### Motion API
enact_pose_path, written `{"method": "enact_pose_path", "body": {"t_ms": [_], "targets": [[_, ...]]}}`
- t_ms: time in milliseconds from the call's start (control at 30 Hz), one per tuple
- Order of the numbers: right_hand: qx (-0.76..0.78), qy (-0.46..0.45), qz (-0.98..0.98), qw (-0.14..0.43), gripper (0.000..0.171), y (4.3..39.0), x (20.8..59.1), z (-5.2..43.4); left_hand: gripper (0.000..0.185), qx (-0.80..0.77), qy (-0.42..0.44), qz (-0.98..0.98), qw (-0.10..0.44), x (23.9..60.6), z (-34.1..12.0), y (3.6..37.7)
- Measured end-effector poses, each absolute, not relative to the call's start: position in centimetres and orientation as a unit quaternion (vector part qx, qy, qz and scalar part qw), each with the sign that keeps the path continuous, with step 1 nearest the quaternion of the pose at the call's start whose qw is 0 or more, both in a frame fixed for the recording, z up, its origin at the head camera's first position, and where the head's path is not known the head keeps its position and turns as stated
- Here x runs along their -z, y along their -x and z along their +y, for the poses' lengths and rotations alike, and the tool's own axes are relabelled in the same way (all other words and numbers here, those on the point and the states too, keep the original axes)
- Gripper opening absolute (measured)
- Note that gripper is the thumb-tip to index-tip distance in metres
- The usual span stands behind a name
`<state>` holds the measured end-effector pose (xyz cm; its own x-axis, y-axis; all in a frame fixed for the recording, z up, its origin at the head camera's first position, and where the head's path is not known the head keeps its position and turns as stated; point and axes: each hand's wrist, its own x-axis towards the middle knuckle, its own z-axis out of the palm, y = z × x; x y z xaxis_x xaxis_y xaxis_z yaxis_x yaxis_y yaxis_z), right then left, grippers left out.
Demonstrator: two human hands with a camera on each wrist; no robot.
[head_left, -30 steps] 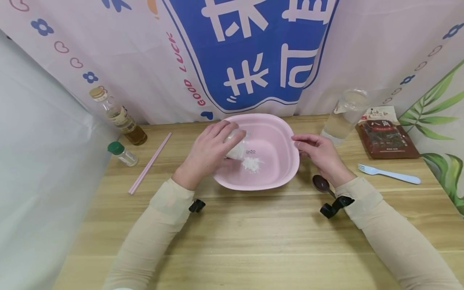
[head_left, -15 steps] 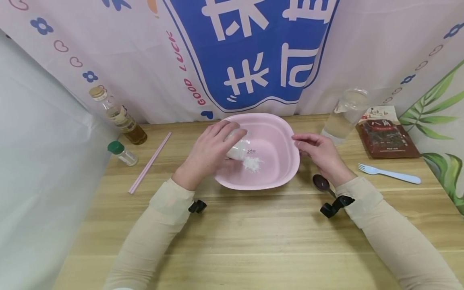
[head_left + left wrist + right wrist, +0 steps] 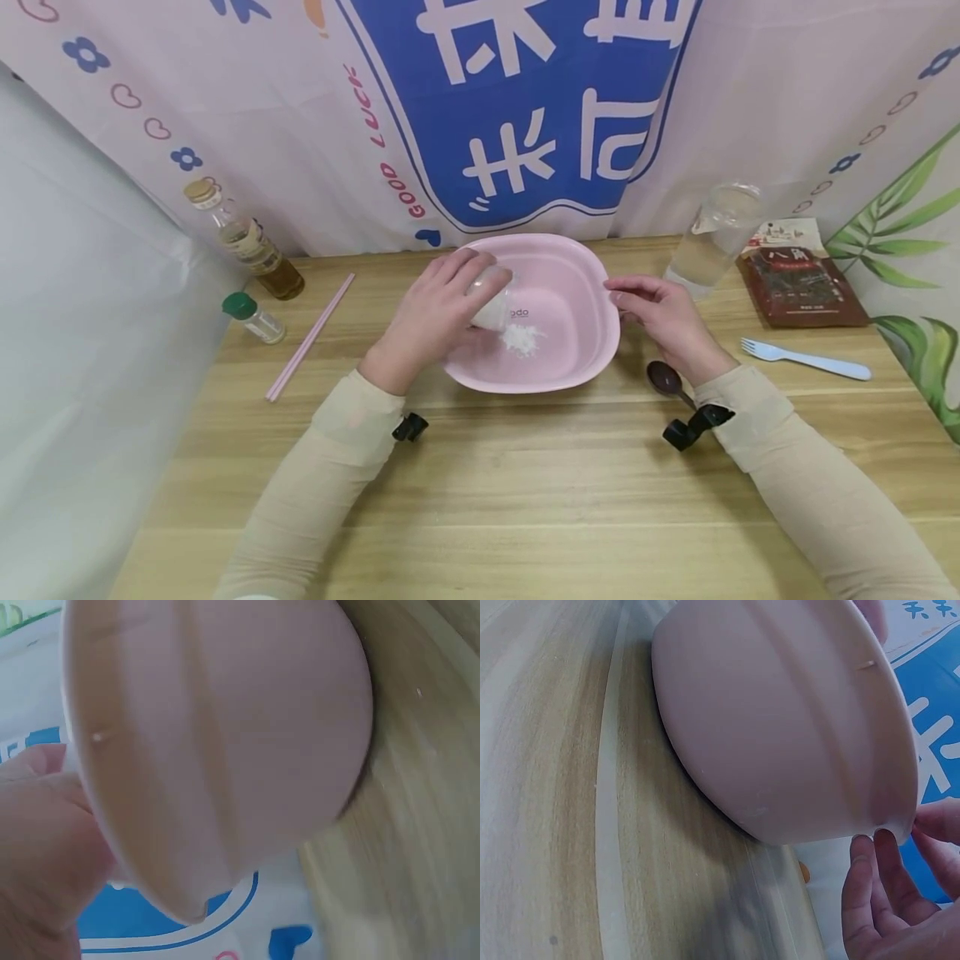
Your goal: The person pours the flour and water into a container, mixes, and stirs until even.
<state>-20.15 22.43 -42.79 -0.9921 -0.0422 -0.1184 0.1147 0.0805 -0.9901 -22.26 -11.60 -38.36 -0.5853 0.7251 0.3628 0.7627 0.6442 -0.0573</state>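
Observation:
My left hand [image 3: 431,312] curls over a clear cup [image 3: 491,312] with white powder in it and holds it tilted inside a pink plastic basin [image 3: 573,371]. Just beyond the cup's mouth, a small heap of white powder [image 3: 522,340] lies on the basin floor. At the basin's right side, my right hand [image 3: 667,327] pinches the rim between thumb and fingers, as the right wrist view also shows. In the left wrist view the basin wall [image 3: 247,727] hides the cup, and only part of the left hand [image 3: 45,847] shows above the rim.
On the left stand an oil bottle [image 3: 262,260] and a green-capped shaker [image 3: 255,318], beside pink chopsticks [image 3: 311,337]. To the right are a pitcher of clear liquid [image 3: 708,246], a brown packet [image 3: 802,287], a blue fork [image 3: 806,360] and a dark spoon [image 3: 666,379] near the right wrist.
The cup has rocked slightly in my left hand over the basin. The powder heap looks about the same, and my right hand stays on the rim.

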Motion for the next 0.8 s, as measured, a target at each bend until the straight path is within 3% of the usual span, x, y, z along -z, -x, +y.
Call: {"method": "enact_pose_path", "body": {"t_ms": [267,800], "targets": [[0.665,-0.026,0.744,0.063,0.039,20.16,42.74,22.47,0.084,0.04,0.426,-0.887,0.175,37.98,-11.32,22.05],[0.661,-0.031,0.747,0.064,0.039,20.07,42.7,22.65,0.084,0.026,0.43,-0.884,0.183,38.05,-11.13,22.29]]}}
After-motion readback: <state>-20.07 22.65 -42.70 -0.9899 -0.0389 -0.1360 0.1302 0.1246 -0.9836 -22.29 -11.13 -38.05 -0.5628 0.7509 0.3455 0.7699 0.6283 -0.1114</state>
